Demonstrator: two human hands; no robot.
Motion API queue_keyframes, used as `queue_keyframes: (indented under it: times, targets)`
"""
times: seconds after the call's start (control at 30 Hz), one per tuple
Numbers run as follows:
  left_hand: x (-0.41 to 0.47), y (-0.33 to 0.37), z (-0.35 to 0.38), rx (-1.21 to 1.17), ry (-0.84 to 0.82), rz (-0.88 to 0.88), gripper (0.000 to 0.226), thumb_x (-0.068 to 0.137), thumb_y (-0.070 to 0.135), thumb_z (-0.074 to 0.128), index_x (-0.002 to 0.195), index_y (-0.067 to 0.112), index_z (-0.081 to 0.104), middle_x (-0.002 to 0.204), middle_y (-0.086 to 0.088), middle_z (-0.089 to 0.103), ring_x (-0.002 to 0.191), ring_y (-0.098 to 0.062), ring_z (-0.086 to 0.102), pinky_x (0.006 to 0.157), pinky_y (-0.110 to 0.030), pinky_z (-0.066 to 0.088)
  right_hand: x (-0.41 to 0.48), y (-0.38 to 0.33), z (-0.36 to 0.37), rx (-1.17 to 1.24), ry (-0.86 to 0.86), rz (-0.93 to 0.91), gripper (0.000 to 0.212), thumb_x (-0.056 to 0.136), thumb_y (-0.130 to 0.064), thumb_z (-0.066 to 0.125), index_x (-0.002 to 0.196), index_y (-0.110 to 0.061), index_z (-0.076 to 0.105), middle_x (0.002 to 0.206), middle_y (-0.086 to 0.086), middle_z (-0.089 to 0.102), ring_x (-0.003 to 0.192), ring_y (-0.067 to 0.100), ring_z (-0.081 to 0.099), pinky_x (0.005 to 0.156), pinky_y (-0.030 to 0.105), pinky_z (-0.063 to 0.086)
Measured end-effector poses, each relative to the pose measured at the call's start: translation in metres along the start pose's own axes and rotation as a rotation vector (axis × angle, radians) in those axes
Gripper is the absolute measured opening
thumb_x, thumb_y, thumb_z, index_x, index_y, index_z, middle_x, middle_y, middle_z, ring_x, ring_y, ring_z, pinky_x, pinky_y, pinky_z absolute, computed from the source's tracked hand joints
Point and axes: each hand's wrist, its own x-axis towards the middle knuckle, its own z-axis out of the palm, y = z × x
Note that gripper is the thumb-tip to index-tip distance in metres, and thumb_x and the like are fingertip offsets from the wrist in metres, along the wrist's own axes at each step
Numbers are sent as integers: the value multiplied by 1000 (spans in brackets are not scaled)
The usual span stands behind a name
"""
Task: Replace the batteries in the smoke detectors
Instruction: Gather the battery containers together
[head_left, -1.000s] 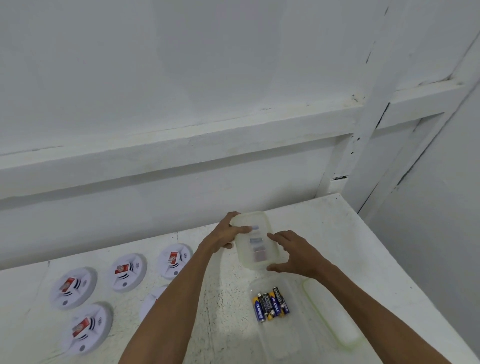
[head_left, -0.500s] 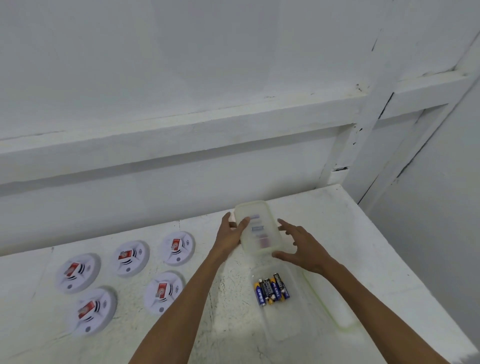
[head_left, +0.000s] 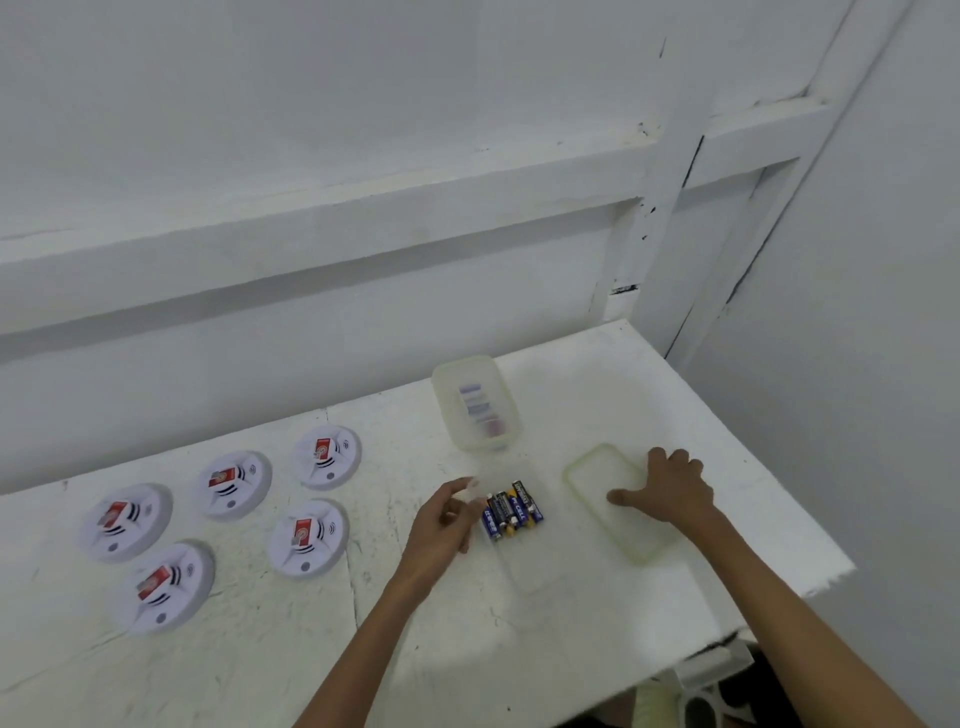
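Five detectors (head_left: 306, 538) sit in a cluster at the worktop (head_left: 597, 623) left side, red labels up. Batteries (head_left: 511, 512) lie in the open clear tub (head_left: 522, 571) mid-worktop. A frosted tub (head_left: 447, 415) sits near the back edge. Right hand (head_left: 675, 488) rests on the lid (head_left: 597, 483), thumb spread, gripping nothing. Left hand (head_left: 439, 525) is just beside the clear tub, fingers blurred, can't tell if it grips.

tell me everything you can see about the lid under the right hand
The lid is a translucent rounded rectangle with a pale greenish rim, plastic by its look. It lies flat on the white table, right of the batteries. The right hand rests on it, thumb flat on its surface; any grip is unclear.
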Motion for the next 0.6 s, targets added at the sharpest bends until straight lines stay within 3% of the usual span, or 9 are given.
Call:
queue_keyframes:
  times: [0.1, 0.2, 0.3, 0.4, 0.5, 0.6]
  targets:
    - [-11, -4, 9, 23, 62, 65, 27, 100, 30, 63, 127, 32, 63, 63, -5, 50, 58, -16, 53, 56, -28, 45, -11, 3, 1, 187, 54, 16, 89, 67, -59, 83, 131, -11, 46, 127, 13, 46, 120, 33, 48, 87, 43, 49]
    - [-17, -1, 15, -15, 85, 58, 30, 101, 26, 62, 131, 25, 62, 62, -4, 55, 59, -17, 59, 59, -27, 49, -30, -8, -7, 238, 149, -29, 79, 70, -47, 86, 127, -11, 45, 122, 12, 55, 106, 33, 58, 72, 34, 45]
    - [-20, 2, 17, -59, 115, 14, 30, 100, 26, 64, 130, 23, 61, 73, -6, 64, 64, -20, 67, 61, -30, 55, -53, -28, -18, 161, 221, -98, 53, 87, -31, 72, 124, -10, 41, 114, 15, 60, 90, 31, 58, 65, 32, 41]
    - [-26, 1, 19, -138, 138, -51, 30, 100, 27, 64, 129, 20, 59, 93, -14, 69, 68, -24, 70, 61, -33, 57, -83, -53, -25, 161, 292, -197, 32, 94, -17, 55, 122, -10, 42, 92, 9, 54, 75, 24, 49, 60, 32, 37]
    - [-32, 2, 22, -240, 147, -121, 29, 102, 28, 60, 126, 13, 62, 100, -17, 70, 73, -23, 68, 63, -34, 58, -115, -79, -16, 143, 333, -286, 31, 96, -15, 49, 126, -15, 41, 87, 5, 50, 75, 25, 48, 63, 33, 36]
    - [-38, 6, 25, -350, 136, -167, 30, 103, 33, 57, 117, 6, 64, 95, -16, 65, 75, -25, 65, 65, -36, 58, -141, -103, 4, 106, 352, -374, 41, 94, -13, 50, 133, -18, 39, 97, 3, 61, 84, 25, 56, 63, 32, 37]
